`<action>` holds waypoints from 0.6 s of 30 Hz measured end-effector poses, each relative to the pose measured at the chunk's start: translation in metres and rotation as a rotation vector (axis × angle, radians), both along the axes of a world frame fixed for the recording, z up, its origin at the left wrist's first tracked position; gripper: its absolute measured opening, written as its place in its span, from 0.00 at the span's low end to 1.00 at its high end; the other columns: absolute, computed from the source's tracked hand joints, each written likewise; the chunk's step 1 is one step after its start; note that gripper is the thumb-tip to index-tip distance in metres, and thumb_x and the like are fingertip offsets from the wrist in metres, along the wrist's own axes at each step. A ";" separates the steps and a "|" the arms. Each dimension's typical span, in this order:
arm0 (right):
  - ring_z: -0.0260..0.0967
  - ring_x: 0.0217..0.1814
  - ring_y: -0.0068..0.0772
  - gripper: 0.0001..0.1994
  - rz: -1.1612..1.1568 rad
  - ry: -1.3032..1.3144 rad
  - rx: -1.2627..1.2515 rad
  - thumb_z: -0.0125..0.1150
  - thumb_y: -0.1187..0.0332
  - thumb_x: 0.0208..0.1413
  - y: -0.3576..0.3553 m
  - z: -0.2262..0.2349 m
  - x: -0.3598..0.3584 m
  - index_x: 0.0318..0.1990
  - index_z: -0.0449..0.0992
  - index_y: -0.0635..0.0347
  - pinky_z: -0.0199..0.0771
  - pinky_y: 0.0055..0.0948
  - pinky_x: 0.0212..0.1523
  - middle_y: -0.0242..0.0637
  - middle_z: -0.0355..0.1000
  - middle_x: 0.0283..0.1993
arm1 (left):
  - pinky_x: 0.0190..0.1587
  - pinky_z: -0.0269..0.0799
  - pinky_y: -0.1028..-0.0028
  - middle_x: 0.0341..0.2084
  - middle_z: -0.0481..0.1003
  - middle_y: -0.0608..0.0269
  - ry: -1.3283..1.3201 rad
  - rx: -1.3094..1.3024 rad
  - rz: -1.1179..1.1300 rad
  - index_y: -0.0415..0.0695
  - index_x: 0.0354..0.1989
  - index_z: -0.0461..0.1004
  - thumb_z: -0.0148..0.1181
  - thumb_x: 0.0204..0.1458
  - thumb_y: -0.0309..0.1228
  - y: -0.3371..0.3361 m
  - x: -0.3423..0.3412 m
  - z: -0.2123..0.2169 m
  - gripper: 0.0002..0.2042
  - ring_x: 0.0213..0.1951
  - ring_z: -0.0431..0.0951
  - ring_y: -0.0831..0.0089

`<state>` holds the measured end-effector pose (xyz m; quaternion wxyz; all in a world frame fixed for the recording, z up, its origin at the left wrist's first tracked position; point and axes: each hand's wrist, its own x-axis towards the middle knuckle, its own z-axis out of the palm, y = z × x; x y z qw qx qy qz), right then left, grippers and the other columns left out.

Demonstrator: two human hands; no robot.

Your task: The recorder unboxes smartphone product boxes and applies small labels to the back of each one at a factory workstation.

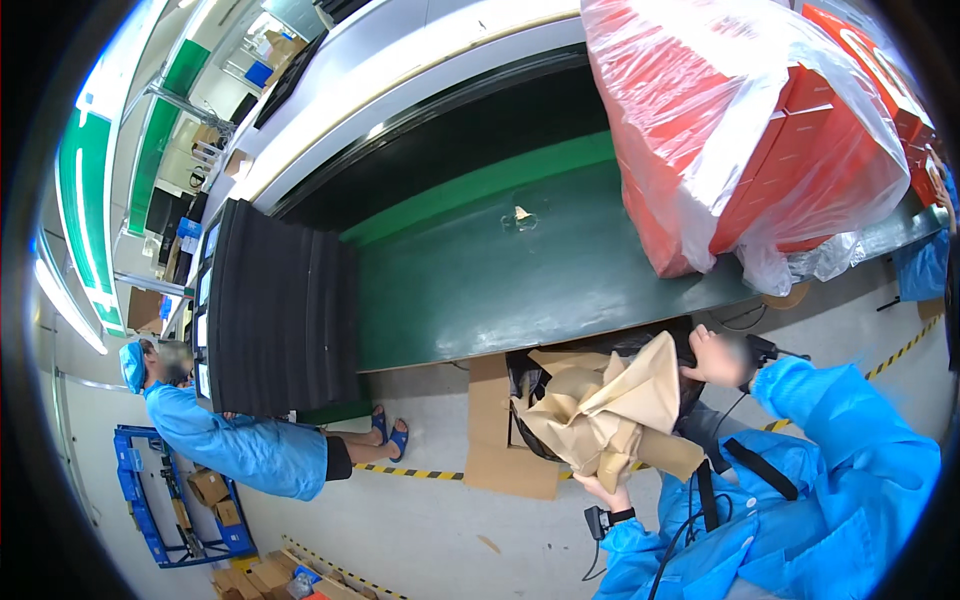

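Fingers around crumpled brown paper; long axis upright

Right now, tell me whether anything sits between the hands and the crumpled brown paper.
Nothing visible does. The left hand already holds the crumpled brown paper from below, and the right hand rests at its upper edge. The bundle hangs over a black-lined cardboard box beside the green conveyor belt.
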<state>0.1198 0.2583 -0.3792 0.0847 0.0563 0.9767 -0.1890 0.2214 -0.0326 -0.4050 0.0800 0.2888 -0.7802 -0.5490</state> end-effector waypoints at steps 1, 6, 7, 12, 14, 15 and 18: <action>0.62 0.45 0.57 0.32 -0.086 -0.111 -0.108 0.69 0.57 0.34 -0.003 -0.006 -0.006 0.44 0.61 0.65 0.69 0.49 0.40 0.51 0.56 0.48 | 0.47 0.68 0.64 0.43 0.72 0.50 -0.048 -0.038 0.016 0.37 0.52 0.59 0.69 0.39 0.33 0.004 0.000 -0.001 0.32 0.44 0.73 0.60; 0.72 0.38 0.49 0.13 -0.311 -0.273 -0.235 0.54 0.69 0.47 0.026 -0.112 -0.006 0.39 0.73 0.65 0.72 0.42 0.43 0.49 0.73 0.30 | 0.44 0.67 0.64 0.38 0.72 0.44 0.162 -0.046 -0.199 0.37 0.45 0.58 0.70 0.37 0.32 0.030 -0.008 -0.031 0.30 0.41 0.73 0.55; 0.72 0.38 0.46 0.12 -0.605 -0.144 -0.770 0.50 0.71 0.48 0.025 -0.110 -0.006 0.38 0.75 0.66 0.71 0.40 0.43 0.46 0.74 0.32 | 0.43 0.67 0.66 0.36 0.72 0.44 0.160 -0.151 -0.218 0.36 0.44 0.58 0.70 0.37 0.32 0.021 -0.006 -0.058 0.29 0.39 0.74 0.56; 0.71 0.36 0.35 0.14 -1.194 -0.113 -1.719 0.41 0.74 0.47 0.044 -0.126 0.035 0.37 0.74 0.64 0.71 0.36 0.41 0.39 0.73 0.33 | 0.33 0.70 0.60 0.30 0.74 0.42 -0.355 -0.534 -0.576 0.34 0.45 0.59 0.69 0.38 0.34 0.044 -0.065 -0.078 0.29 0.33 0.76 0.48; 0.71 0.35 0.34 0.14 -1.155 -0.130 -1.818 0.42 0.73 0.47 0.041 -0.140 0.048 0.39 0.73 0.63 0.71 0.35 0.41 0.38 0.73 0.32 | 0.32 0.70 0.56 0.29 0.74 0.40 -0.544 -0.544 -0.903 0.34 0.46 0.58 0.64 0.42 0.32 0.084 -0.104 -0.076 0.26 0.34 0.75 0.45; 0.71 0.34 0.34 0.14 -1.155 -0.124 -1.752 0.43 0.73 0.47 0.024 -0.107 0.042 0.40 0.73 0.63 0.72 0.33 0.40 0.37 0.73 0.33 | 0.35 0.71 0.56 0.31 0.74 0.39 -0.609 -0.489 -0.989 0.34 0.48 0.57 0.60 0.43 0.31 0.097 -0.122 -0.094 0.26 0.34 0.75 0.46; 0.71 0.35 0.30 0.14 -1.007 -0.146 -1.627 0.45 0.74 0.47 0.028 -0.092 0.053 0.40 0.74 0.64 0.72 0.29 0.39 0.36 0.74 0.35 | 0.39 0.72 0.55 0.33 0.74 0.39 -0.549 -0.540 -1.151 0.35 0.47 0.58 0.54 0.46 0.28 0.147 -0.133 -0.184 0.21 0.38 0.76 0.47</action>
